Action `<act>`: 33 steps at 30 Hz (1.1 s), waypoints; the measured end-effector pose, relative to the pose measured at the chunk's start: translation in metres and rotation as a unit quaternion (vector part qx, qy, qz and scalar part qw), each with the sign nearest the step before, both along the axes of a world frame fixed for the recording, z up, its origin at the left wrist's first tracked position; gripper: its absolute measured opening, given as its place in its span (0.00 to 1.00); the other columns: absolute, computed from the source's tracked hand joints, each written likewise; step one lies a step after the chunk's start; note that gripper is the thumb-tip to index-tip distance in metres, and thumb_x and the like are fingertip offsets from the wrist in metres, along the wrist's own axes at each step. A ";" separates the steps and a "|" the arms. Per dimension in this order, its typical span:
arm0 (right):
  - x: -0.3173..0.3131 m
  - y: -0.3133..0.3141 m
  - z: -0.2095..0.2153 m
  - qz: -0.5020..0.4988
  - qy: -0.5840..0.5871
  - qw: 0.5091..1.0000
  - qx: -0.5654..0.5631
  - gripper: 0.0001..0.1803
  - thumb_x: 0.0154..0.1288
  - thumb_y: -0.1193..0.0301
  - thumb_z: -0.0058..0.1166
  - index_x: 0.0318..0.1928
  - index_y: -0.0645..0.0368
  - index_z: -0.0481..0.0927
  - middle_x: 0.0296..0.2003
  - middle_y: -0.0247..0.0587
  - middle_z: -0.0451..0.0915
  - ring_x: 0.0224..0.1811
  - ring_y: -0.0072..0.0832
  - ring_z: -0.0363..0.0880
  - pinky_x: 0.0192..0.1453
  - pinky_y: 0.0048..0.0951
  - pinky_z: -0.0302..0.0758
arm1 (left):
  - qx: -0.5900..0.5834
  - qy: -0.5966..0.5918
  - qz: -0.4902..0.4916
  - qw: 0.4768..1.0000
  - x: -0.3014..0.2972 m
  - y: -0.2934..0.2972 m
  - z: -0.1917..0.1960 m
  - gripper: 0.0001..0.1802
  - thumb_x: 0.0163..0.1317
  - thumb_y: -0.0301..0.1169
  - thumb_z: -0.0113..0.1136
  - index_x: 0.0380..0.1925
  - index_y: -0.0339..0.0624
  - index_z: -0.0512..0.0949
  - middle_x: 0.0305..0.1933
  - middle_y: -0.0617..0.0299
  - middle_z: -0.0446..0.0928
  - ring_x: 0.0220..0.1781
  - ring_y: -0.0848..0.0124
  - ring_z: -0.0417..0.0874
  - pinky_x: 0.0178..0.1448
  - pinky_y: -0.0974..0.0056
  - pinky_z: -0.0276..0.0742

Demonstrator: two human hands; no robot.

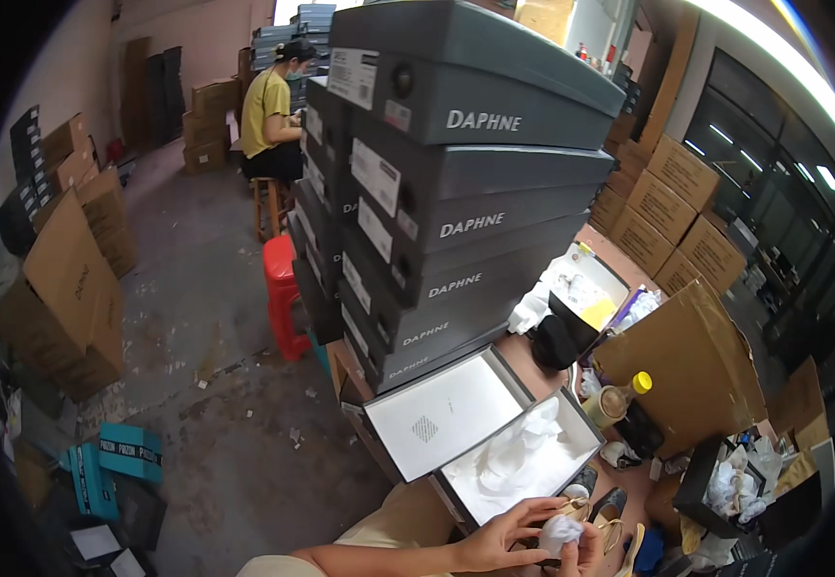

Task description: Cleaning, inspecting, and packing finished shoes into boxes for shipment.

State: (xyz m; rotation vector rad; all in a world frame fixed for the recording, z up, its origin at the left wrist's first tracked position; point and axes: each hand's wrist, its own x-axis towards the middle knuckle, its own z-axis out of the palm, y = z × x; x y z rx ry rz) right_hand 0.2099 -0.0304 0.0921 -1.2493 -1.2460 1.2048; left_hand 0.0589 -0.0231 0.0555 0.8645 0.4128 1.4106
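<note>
White crumpled paper wad (561, 535): near the open shoebox (453, 503), on its wearer-facing side | Left hand (504, 540): thumb and fingers pinching the wad's left side | Right hand (585, 554): pinching its right side | Shoebox: contains white tissue paper (511, 450); lid (441, 409) adjacent, left.

Lighting mixed. Ceiling tube (787, 58), upper right of shoebox stack (475, 207), blown out white; coloured flare also upper right of stack. Dark window panes (739, 101), right of stack, mirror bright light strips (829, 179). Floor (235, 413) left of stack dim, grey. Paper wad (560, 534) and white tissue (521, 450), below stack, bright, creases partly washed out. Far cartons (208, 125), left of stack, soft. Fisheye bend strongest well away from stack, black vignette beyond.
</note>
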 end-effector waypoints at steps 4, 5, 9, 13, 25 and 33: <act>-0.018 -0.003 0.018 -0.018 -0.311 0.912 0.267 0.15 0.68 0.72 0.48 0.53 0.63 0.71 0.50 0.41 0.73 0.51 0.30 0.71 0.55 0.30 0.69 | -0.011 0.004 -0.125 0.992 -0.008 0.002 -0.008 0.32 0.62 0.21 0.55 0.66 0.36 0.58 0.72 0.55 0.52 0.70 0.67 0.59 0.67 0.64 0.65; -0.018 -0.003 0.013 -0.024 -0.269 0.938 0.216 0.16 0.67 0.73 0.49 0.55 0.63 0.70 0.50 0.41 0.72 0.52 0.30 0.71 0.55 0.31 0.69 | -0.032 0.037 -0.115 0.992 -0.015 0.000 -0.002 0.31 0.61 0.22 0.57 0.65 0.37 0.60 0.67 0.57 0.58 0.67 0.69 0.62 0.66 0.66 0.67; -0.012 -0.007 -0.008 0.081 0.006 0.991 0.109 0.22 0.63 0.76 0.54 0.57 0.65 0.67 0.51 0.44 0.71 0.53 0.32 0.71 0.57 0.33 0.68 | 0.003 0.129 -0.010 0.992 -0.020 -0.003 0.006 0.31 0.57 0.31 0.65 0.61 0.40 0.66 0.48 0.62 0.69 0.53 0.73 0.72 0.59 0.69 0.71; -0.002 -0.008 -0.018 0.164 0.073 0.982 0.056 0.28 0.60 0.75 0.59 0.59 0.64 0.64 0.52 0.42 0.70 0.53 0.32 0.71 0.56 0.31 0.68 | -0.032 0.092 -0.063 0.993 -0.021 -0.007 -0.011 0.28 0.55 0.38 0.69 0.52 0.39 0.72 0.46 0.65 0.71 0.49 0.76 0.73 0.52 0.69 0.72; -0.003 -0.009 -0.032 0.162 0.097 0.973 0.133 0.33 0.54 0.81 0.60 0.60 0.63 0.60 0.55 0.47 0.67 0.57 0.36 0.68 0.61 0.37 0.64 | 0.005 0.126 -0.029 0.992 -0.025 -0.015 -0.009 0.14 0.62 0.33 0.60 0.45 0.40 0.73 0.45 0.67 0.70 0.47 0.80 0.71 0.43 0.74 0.71; -0.014 -0.006 -0.006 0.187 -0.002 0.974 0.128 0.26 0.54 0.75 0.62 0.53 0.67 0.69 0.54 0.49 0.68 0.57 0.34 0.67 0.60 0.34 0.64 | 0.073 0.264 0.038 0.961 -0.026 -0.012 -0.021 0.14 0.58 0.35 0.65 0.36 0.39 0.74 0.38 0.66 0.70 0.37 0.80 0.69 0.40 0.74 0.65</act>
